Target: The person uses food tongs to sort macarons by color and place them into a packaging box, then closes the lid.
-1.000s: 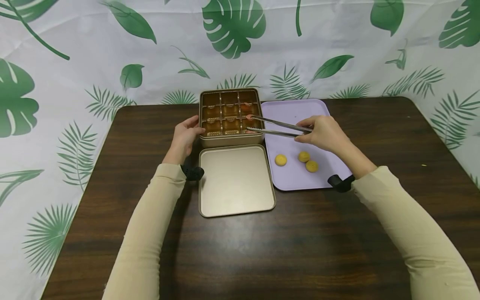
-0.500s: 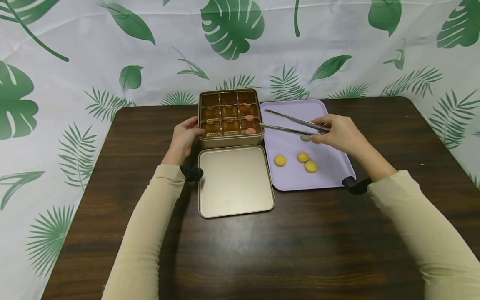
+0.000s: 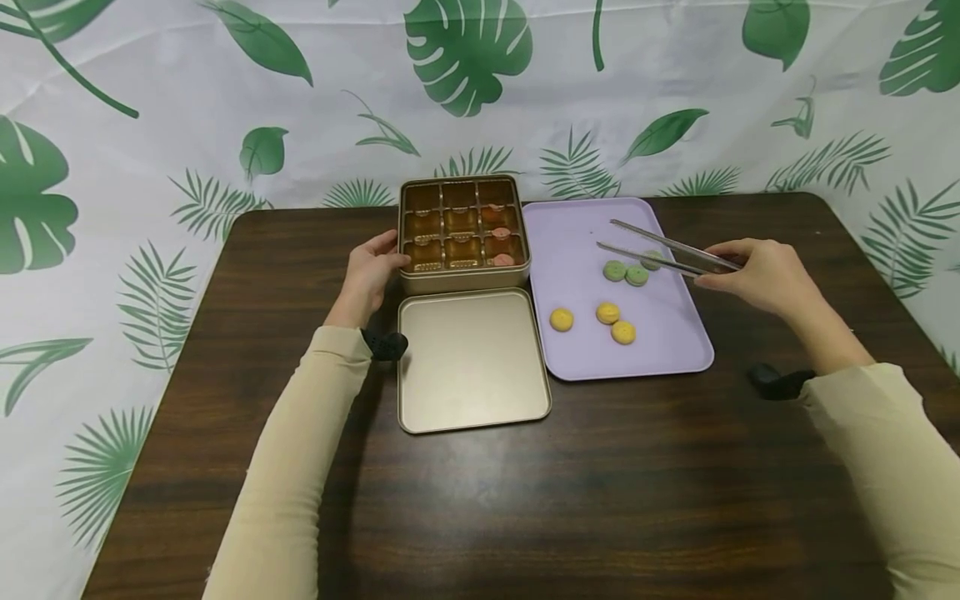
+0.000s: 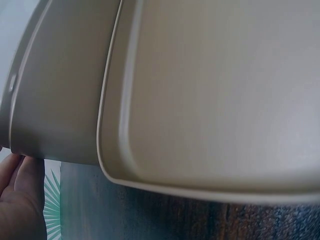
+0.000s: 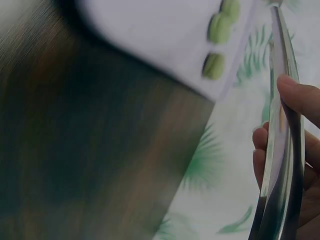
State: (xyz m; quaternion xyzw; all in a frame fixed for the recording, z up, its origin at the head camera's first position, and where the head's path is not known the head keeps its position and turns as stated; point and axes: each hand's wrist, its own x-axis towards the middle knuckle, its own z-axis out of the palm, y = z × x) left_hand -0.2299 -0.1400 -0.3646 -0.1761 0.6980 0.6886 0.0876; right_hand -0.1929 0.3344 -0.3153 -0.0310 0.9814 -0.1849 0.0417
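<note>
In the head view my right hand (image 3: 761, 271) holds metal tongs (image 3: 667, 250) over the right part of the tray. The tongs' arms are spread, with nothing between their tips. Several macarons lie on the lilac tray (image 3: 577, 358): green macarons (image 3: 637, 276), one partly covered by the tongs, and yellow macarons (image 3: 623, 332). To the left stands a gold tin (image 3: 465, 282) with a brown divided insert. Pink macarons (image 3: 502, 260) sit in its right column. My left hand (image 3: 365, 275) rests against the tin's left side, thumb at the rim; the left wrist view shows its fingers (image 4: 31, 176) touching the wall.
The tin's flat gold lid (image 3: 474, 362) lies in front of it, beside the tray. All stand on a dark wooden table (image 3: 480, 517). A leaf-patterned white cloth (image 3: 330, 100) hangs right behind the table.
My right hand has drawn the tongs away from the tin, rightward to above the green macarons. Pink macarons stay in the tin's right column. My left hand has kept its place.
</note>
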